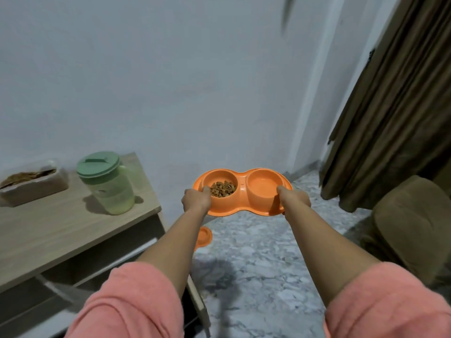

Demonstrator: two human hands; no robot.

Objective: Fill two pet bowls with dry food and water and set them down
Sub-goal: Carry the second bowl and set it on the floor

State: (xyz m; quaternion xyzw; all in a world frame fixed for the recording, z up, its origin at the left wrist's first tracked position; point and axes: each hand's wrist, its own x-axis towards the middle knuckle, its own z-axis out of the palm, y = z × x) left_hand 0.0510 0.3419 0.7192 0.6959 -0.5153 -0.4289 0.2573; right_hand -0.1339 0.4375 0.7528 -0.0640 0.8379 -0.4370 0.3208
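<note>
I hold an orange double pet bowl (pixel 242 180) in the air above the marble floor, to the right of the table. Its left cup holds brown dry food (pixel 223 189); its right cup (pixel 263 186) looks filled with water. My left hand (pixel 196 198) grips the left end with the thumb over the rim. My right hand (pixel 294 198) grips the right end the same way. A clear pitcher with a green lid (pixel 106 182) and a clear tub of dry food (pixel 31 184) stand on the wooden table.
The wooden table (pixel 61 230) fills the left side, with a shelf below. A second orange dish (pixel 203 236) lies on the floor (pixel 256 264) by the table's corner. A brown cushioned seat (pixel 412 223) and a brown curtain (pixel 390 106) are at right. A pale wall stands ahead.
</note>
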